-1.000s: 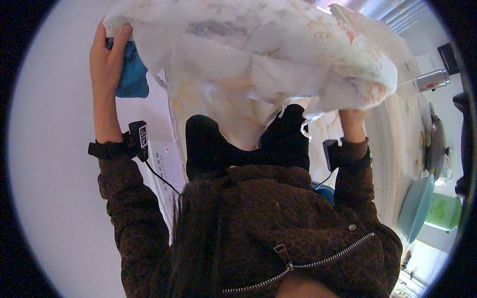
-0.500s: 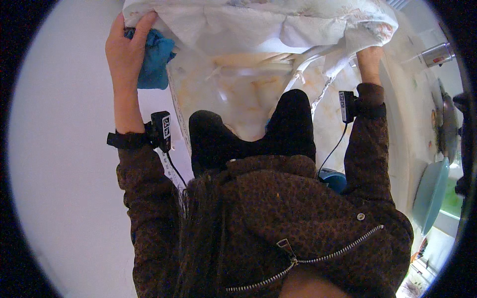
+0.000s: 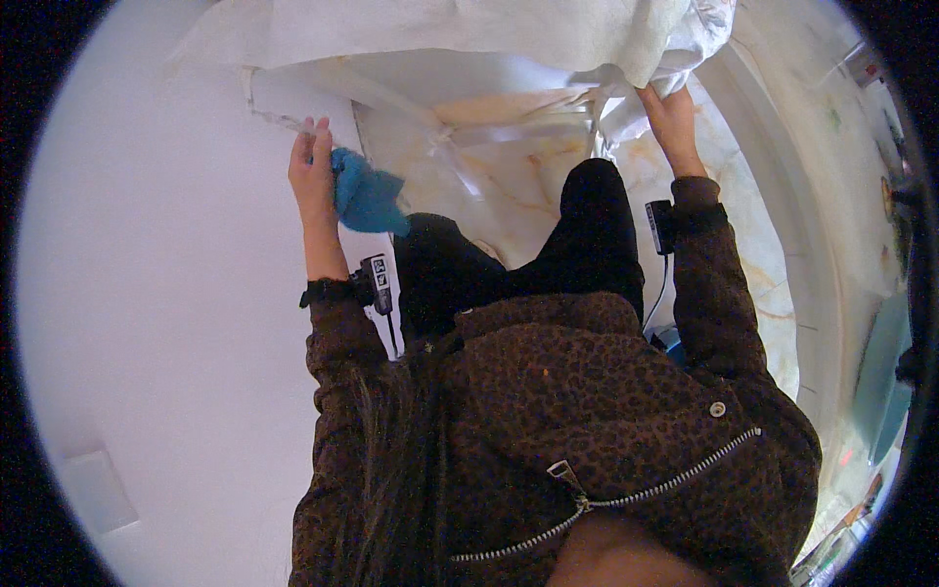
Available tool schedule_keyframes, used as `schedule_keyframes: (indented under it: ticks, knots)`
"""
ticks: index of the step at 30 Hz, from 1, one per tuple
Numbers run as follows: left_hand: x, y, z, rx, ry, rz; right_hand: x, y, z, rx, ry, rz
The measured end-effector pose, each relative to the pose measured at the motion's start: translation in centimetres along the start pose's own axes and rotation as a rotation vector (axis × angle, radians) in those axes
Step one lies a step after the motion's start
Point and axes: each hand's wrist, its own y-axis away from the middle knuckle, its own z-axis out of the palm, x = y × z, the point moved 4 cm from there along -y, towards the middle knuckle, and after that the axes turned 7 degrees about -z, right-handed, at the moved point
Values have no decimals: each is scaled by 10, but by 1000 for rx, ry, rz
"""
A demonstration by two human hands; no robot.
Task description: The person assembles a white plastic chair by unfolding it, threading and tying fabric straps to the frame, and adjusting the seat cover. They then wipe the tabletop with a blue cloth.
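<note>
A white cloth cover [image 3: 430,31] with faint flower marks lies across the top of the view, its front edge hanging down. My left hand [image 3: 311,176] is closed around a teal cloth [image 3: 370,198], which hangs on its right side. A thin white tie [image 3: 279,119] runs from the cover's left corner to those fingertips and looks pinched there. At the cover's right end, my right hand [image 3: 675,127] reaches under the hanging edge and grips the white fabric. Some of its fingers are hidden by the folds.
Below the cover are pale crossed bars [image 3: 518,132] over a marbled tile floor [image 3: 528,181]. A plain white wall [image 3: 176,293] stands close on my left. On the right are a pale ledge [image 3: 782,166], a light teal basin [image 3: 883,377] and a blue container [image 3: 669,342] beside my leg.
My left hand has left the cover's corner and come down and right with the teal cloth, drawing out a white tie. My right hand has shifted slightly left along the edge.
</note>
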Motion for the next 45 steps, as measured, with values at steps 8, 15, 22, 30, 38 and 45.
schedule_keyframes:
  ticks: [8, 15, 22, 30, 38, 45]
  knots:
    - [15, -2, -4, 156, 96, 32, 5, -5, -21, 128, -55, -19]
    - [-83, 29, -81, 355, 144, 133, 0, -30, -75, 266, -209, -146]
    - [-120, 59, -145, 292, 692, 189, -63, -80, -108, 197, -112, -283]
    - [-95, 56, -155, 349, 537, 325, -31, -89, -109, 146, -275, -220]
    - [-143, 28, -118, 99, 395, -160, 27, -57, -108, 103, -6, -72]
    - [-140, 17, -56, -89, -149, -113, 25, -18, -101, 88, 300, -183]
